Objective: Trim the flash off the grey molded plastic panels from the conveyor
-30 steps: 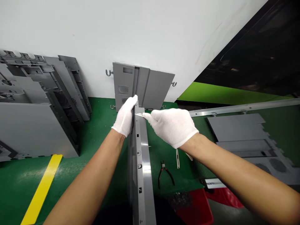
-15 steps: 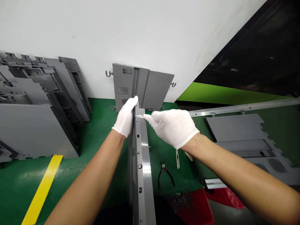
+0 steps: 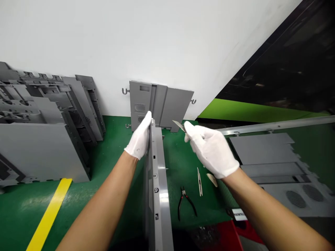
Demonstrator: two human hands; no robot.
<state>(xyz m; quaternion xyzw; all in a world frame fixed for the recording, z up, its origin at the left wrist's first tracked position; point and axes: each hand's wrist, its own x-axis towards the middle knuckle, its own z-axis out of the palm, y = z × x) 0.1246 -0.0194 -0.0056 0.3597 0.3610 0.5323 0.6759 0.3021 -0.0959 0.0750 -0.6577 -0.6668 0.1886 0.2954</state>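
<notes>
A long grey plastic panel (image 3: 158,167) stands on edge in front of me, its narrow side with small holes facing up. My left hand (image 3: 140,137), in a white glove, grips the far end of this panel from its left side. In my gloved right hand (image 3: 211,148) is a thin knife blade (image 3: 179,125), pinched between thumb and fingers with its tip pointing up and left. The blade is apart from the panel, to its right. Whatever handle it has is hidden in the glove.
Black-handled nippers (image 3: 185,202), tweezers (image 3: 200,181) and a pale flat piece (image 3: 212,180) lie on the green surface. Grey panels (image 3: 47,146) stand at left; another panel (image 3: 178,106) leans on the wall. A conveyor carries a grey panel (image 3: 272,174). A red bin (image 3: 227,237) is below.
My right hand has drawn the blade off the panel's edge, moving right and slightly down. My left hand still grips the panel. The whole view has shifted a little.
</notes>
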